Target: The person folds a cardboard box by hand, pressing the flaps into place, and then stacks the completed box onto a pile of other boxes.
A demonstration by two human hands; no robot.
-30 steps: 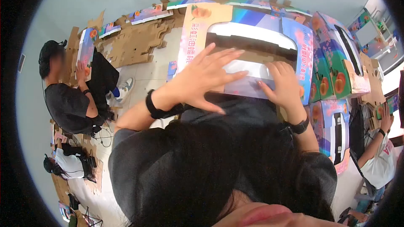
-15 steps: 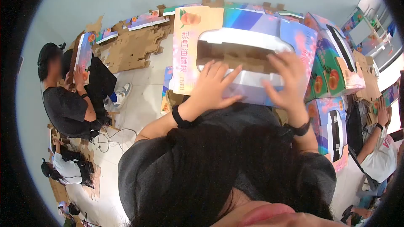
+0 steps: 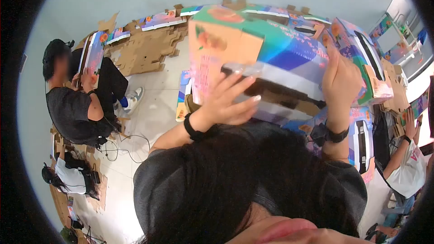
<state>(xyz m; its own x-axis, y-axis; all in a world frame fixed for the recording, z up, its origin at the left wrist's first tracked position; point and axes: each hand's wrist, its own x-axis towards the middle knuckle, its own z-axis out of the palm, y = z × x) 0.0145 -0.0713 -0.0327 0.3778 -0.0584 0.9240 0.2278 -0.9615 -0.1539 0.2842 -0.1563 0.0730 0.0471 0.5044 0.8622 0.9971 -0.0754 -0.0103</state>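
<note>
A printed cardboard carton (image 3: pixel 289 47) with peach pictures is tilted in front of my chest, its long handle opening facing me. My left hand (image 3: pixel 231 100) lies over the left end of that opening, fingers spread against the carton and thumb not visible. At the carton's right end is my right hand (image 3: pixel 342 79), its index finger pointing up and the other fingers curled at the edge. The fingertips of that hand are partly hidden. A black band circles each of my wrists.
To the right stand a finished-looking carton (image 3: pixel 361 49) and another carton (image 3: pixel 361 142) below it. Flattened cardboard (image 3: pixel 147 52) lies at the back left. A seated co-worker (image 3: pixel 74 104) handles a carton at left; another person's arm (image 3: pixel 400 153) shows at right. Cables (image 3: pixel 122 149) trail on the floor.
The carton has tipped, so more of its green and blue top shows and the handle opening looks narrower. My right hand has moved from the opening to the carton's right end.
</note>
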